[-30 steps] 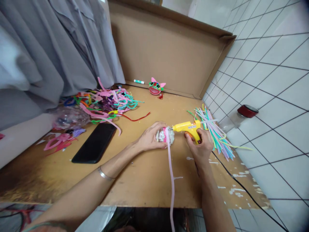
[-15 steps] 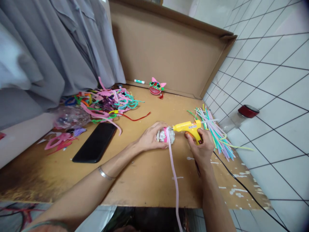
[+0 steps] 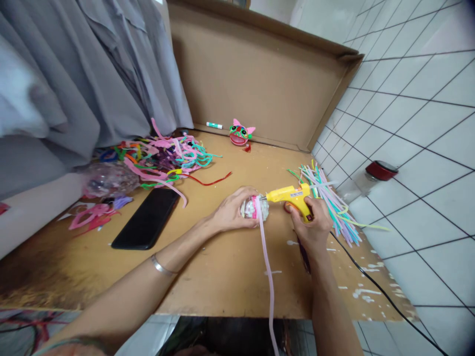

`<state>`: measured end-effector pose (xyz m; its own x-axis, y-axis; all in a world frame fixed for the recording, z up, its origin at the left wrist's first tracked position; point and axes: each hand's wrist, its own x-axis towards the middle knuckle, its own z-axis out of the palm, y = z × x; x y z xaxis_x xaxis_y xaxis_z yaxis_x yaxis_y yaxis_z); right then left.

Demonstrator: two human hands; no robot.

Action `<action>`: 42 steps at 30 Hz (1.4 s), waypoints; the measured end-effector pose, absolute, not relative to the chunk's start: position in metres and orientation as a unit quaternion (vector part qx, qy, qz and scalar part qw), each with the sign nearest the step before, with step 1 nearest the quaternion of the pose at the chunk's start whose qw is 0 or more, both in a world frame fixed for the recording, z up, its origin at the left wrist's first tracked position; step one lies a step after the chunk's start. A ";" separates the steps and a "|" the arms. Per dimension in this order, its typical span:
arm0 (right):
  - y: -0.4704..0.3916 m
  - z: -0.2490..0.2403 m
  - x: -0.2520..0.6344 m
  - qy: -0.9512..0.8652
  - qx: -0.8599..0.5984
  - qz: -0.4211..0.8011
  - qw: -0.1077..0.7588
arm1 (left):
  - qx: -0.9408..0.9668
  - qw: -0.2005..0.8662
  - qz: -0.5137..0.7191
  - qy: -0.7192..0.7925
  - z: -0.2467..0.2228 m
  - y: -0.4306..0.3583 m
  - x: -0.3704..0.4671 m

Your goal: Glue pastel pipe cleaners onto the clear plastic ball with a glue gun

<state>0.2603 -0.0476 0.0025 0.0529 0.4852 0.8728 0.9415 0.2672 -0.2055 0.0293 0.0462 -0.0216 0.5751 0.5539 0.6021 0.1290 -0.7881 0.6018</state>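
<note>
My left hand (image 3: 237, 207) is wrapped around a small, rounded, whitish see-through piece (image 3: 263, 210) with a bright pink band, perhaps the end of a plastic bottle. A long pale pink pipe cleaner (image 3: 267, 267) lies against that piece and hangs down past the table's front edge. In my right hand (image 3: 313, 225) is a yellow hot glue gun (image 3: 291, 194), gripped by its handle. The gun's metal nozzle points left and meets the piece beside the pipe cleaner's top end; whether glue is flowing I cannot tell. A clear glue stick (image 3: 322, 185) pokes out behind the gun.
Pipe cleaners lie in a tangled heap (image 3: 166, 153) at left and a straight bundle (image 3: 337, 207) at right. A black phone (image 3: 146, 220), a marker (image 3: 214, 125), a cat-faced ornament (image 3: 239, 133) and a red-lidded jar (image 3: 371, 180) stand around. A black cord (image 3: 386, 294) crosses the right side.
My right hand and the rear of the glue gun have shifted very slightly to the right. My left hand, the piece and the pipe cleaner have stayed in place.
</note>
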 end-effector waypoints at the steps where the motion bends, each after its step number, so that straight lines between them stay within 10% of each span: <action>1: -0.048 0.003 0.261 -0.644 -0.555 -0.243 0.467 | 0.850 0.254 0.416 0.199 -0.022 0.046 0.029; 26: -0.037 -0.006 0.276 -0.499 -0.683 0.031 0.533 | 0.847 0.248 0.422 0.207 -0.028 0.050 0.029; 42: -0.032 -0.043 0.299 -0.466 -0.813 -0.248 0.245 | 0.855 0.242 0.408 0.210 -0.024 0.045 0.031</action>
